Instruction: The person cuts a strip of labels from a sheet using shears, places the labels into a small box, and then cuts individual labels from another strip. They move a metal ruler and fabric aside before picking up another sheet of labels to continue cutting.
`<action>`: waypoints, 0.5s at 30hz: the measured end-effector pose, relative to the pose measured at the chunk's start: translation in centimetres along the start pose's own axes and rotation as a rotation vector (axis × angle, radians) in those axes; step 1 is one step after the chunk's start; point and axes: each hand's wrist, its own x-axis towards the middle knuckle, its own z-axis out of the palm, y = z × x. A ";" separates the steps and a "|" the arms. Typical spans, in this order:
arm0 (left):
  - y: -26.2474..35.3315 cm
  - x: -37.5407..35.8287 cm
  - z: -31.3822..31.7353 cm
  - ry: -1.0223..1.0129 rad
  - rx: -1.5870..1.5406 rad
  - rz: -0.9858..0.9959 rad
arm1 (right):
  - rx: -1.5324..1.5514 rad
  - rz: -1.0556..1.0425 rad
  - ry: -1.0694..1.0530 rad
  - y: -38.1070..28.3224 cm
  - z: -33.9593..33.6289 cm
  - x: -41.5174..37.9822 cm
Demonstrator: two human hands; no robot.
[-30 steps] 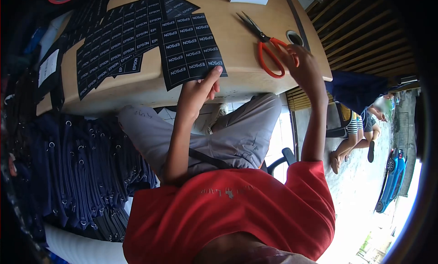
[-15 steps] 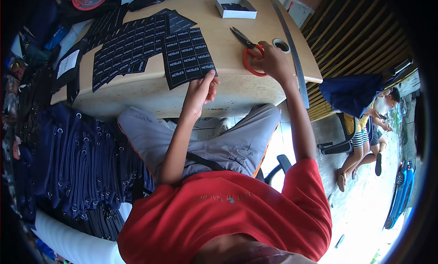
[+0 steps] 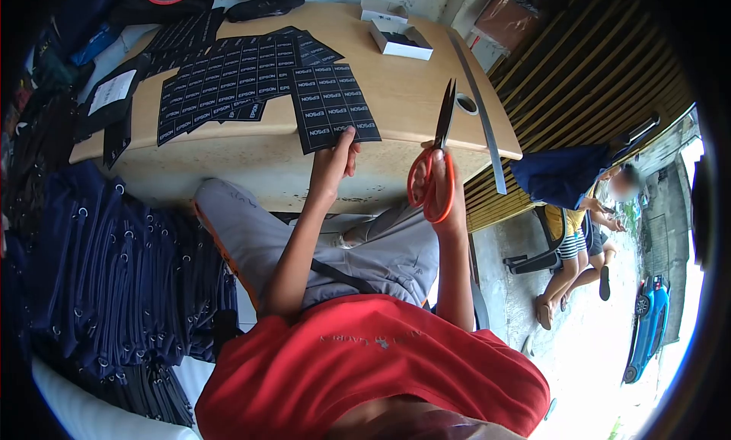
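My left hand (image 3: 335, 164) pinches the near edge of a black sheet of EPSON labels (image 3: 329, 101), thumb on top and fingers beneath. Part of that sheet rests on the table and its near end juts past the table's front edge. My right hand (image 3: 448, 200) grips a pair of scissors (image 3: 445, 124) by the orange-red handles, held up in front of the table edge. The dark blades point away from me and look closed or nearly so. More EPSON sheets (image 3: 221, 78) lie overlapping on the left of the table.
On the table (image 3: 381, 86) are an open white box (image 3: 401, 40), a tape roll (image 3: 466, 103) and a long metal ruler (image 3: 480, 109) along the right edge. Dark blue straps (image 3: 145, 265) hang at left. A seated person (image 3: 575, 227) is at the right, beyond a chair.
My right hand has lifted the scissors off the table and drawn them toward me, blades now pointing away. My left hand still holds the label sheet. The whole view has shifted slightly.
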 end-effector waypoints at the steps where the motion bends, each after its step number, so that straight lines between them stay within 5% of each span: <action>1: 0.1 0.0 -0.2 -0.019 0.000 -0.002 | -0.018 0.017 -0.038 0.5 0.3 -0.4; 15: -0.4 0.1 -1.4 0.001 0.024 0.172 | -0.249 0.080 -0.383 5.9 1.7 -3.7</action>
